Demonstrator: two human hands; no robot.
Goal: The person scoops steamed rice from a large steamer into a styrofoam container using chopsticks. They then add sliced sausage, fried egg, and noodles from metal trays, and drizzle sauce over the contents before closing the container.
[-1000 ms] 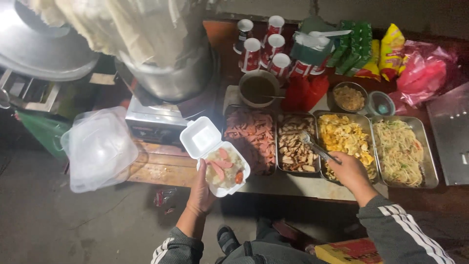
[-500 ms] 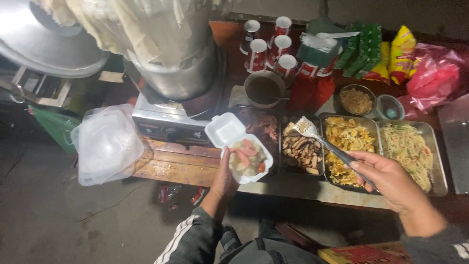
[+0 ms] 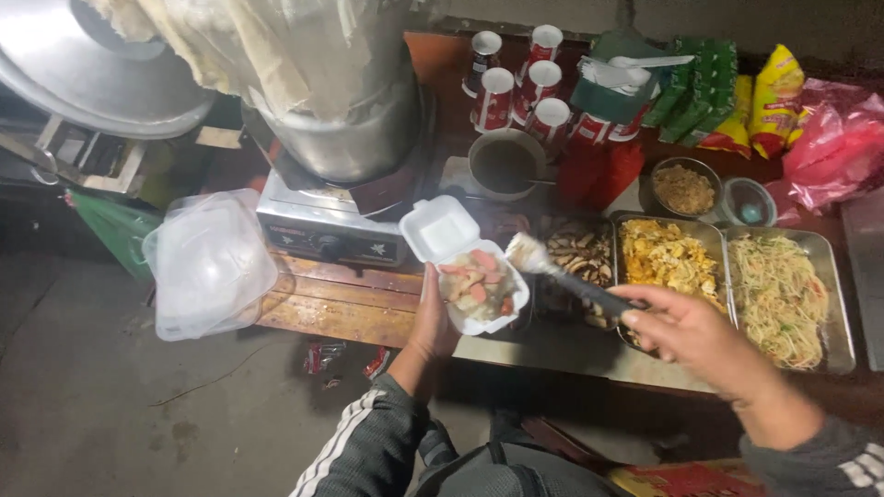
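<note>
- Since half a second back, I see the serving spoon (image 3: 562, 276) has swung left off the trays and now hangs beside the foam box (image 3: 474, 276), which has shifted little.
- Long axis of the spoon runs from my right hand (image 3: 695, 336) up-left, its loaded bowl just right of the box's rim; the box lies left of that hand.
- Left hand (image 3: 431, 317) is curled round the box's near-left edge, holding it up with the lid open.
- Right hand is closed on the spoon's dark handle.
- Trays, left to right: mushroom tray (image 3: 580, 262), egg tray (image 3: 665, 258), noodle tray (image 3: 783, 290).
- Box holds pink sausage pieces and pale chunks.
</note>
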